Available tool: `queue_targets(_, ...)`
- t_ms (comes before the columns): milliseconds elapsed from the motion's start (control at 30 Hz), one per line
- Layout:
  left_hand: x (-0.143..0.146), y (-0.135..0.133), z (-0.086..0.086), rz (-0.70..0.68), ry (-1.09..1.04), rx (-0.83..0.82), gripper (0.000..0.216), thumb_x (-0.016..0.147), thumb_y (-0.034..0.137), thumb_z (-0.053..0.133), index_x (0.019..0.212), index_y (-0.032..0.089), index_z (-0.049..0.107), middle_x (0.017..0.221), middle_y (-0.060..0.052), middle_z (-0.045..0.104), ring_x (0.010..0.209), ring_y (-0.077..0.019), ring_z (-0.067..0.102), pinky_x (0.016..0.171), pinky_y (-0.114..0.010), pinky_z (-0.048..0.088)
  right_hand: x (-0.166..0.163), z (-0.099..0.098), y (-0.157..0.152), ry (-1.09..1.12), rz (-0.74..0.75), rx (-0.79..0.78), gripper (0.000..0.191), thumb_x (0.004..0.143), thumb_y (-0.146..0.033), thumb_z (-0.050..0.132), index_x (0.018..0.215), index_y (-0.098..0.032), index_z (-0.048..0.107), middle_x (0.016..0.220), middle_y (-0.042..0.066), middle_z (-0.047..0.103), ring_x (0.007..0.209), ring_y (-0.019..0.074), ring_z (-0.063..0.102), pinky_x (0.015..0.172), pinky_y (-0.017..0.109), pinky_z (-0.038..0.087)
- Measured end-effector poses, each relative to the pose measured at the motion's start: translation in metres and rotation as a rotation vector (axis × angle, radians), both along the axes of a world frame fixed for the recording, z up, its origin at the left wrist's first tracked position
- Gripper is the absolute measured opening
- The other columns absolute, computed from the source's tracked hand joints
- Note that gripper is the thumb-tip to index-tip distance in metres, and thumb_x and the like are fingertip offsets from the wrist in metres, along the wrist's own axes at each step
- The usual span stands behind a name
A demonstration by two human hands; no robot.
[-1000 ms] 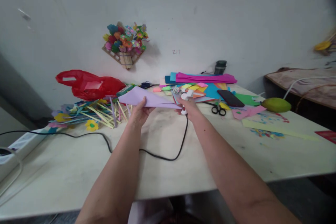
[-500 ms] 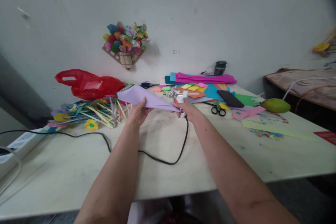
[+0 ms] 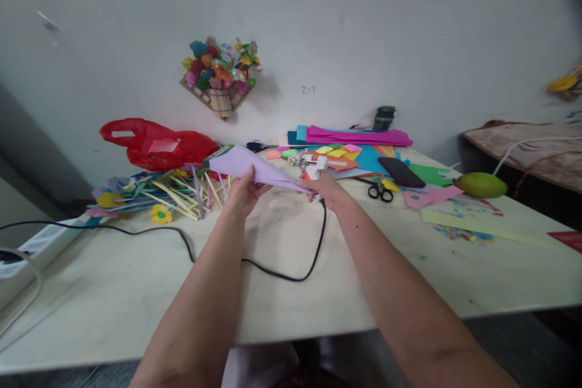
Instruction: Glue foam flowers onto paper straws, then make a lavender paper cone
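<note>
My left hand (image 3: 243, 194) is closed on a lilac paper sheet rolled into a cone (image 3: 248, 167), thumb on top, lifted above the table. My right hand (image 3: 324, 187) grips a white glue gun (image 3: 316, 168) and meets the cone's narrow right tip. The gun's black cord (image 3: 291, 267) loops down over the pale tabletop (image 3: 136, 297) toward the left.
Paper strips and paper flowers (image 3: 154, 197) lie left beside a red plastic bag (image 3: 157, 145). Coloured paper sheets (image 3: 354, 142), a dark phone (image 3: 400, 171), black scissors (image 3: 379, 191) and a green mango (image 3: 481, 184) are to the right. A paper flower bouquet (image 3: 220, 76) hangs on the wall.
My right hand with the glue gun moved slightly left to the cone's tip. The cone has tightened a little in my left hand.
</note>
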State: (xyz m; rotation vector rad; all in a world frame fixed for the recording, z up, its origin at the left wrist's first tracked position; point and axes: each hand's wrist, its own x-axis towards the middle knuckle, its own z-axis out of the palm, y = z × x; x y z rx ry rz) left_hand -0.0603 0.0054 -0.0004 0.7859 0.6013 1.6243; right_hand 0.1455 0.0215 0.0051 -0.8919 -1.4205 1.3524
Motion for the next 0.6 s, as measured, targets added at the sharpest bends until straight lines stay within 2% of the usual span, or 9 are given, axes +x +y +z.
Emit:
queue_targets(133, 0.002, -0.0005, 0.0008, -0.002, 0.015, -0.015, 0.034, 0.069, 0.031, 0.069, 0.095, 0.016, 0.055, 0.077, -0.003, 0.065, 0.066, -0.017, 0.065, 0.065, -0.037, 0.057, -0.0002, -0.0002, 0.0004, -0.035, -0.039, 0.018, 0.031, 0.054, -0.026, 0.076, 0.074, -0.014, 0.056, 0.052, 0.0, 0.059, 0.034, 0.0072, 0.044, 0.031, 0.021, 0.038)
queue_targets(300, 0.0035, -0.002, 0.0027, 0.016, 0.01, -0.024, 0.031, 0.067, 0.027, 0.069, 0.094, 0.017, 0.056, 0.076, -0.002, 0.064, 0.064, -0.0158, 0.064, 0.063, -0.035, 0.057, -0.0005, 0.0005, -0.0021, -0.047, -0.045, 0.014, 0.032, 0.052, -0.027, 0.077, 0.073, -0.014, 0.056, 0.05, -0.003, 0.055, 0.036, 0.0074, 0.045, 0.032, 0.02, 0.038)
queue_targets(600, 0.0073, -0.0043, 0.0062, -0.003, -0.003, -0.014, 0.029, 0.067, 0.022, 0.067, 0.093, 0.017, 0.056, 0.079, -0.002, 0.064, 0.069, -0.0162, 0.063, 0.064, -0.035, 0.057, -0.0015, 0.0023, -0.0048, -0.135, -0.033, -0.026, 0.025, 0.058, -0.025, 0.073, 0.073, -0.014, 0.056, 0.053, -0.001, 0.058, 0.036, 0.0069, 0.045, 0.032, 0.019, 0.035)
